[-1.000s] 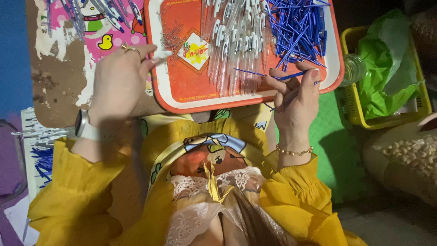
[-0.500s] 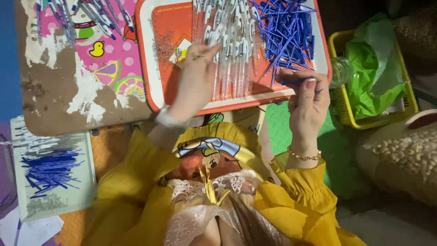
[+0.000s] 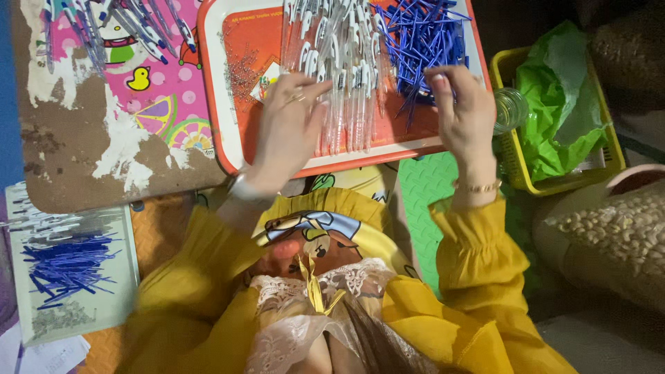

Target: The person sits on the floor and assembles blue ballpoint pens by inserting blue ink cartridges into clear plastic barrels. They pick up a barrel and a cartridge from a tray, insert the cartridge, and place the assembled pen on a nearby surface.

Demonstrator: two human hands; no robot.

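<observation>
1. Worn low board (image 3: 76, 166) at left, pink cartoon covering peeling off to bare brown.
2. Green foam floor mat (image 3: 422, 187) below the board's edge, orange matting (image 3: 159, 235) further left.
3. Yellow basket (image 3: 509, 149) at right, lined with green plastic.
4. Dim, shadowed corner at upper right.

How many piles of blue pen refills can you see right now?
2. One pile of blue refills lies on the orange tray, under the right hand. The other pile lies on a pale tray at lower left. More may be out of view.
</observation>
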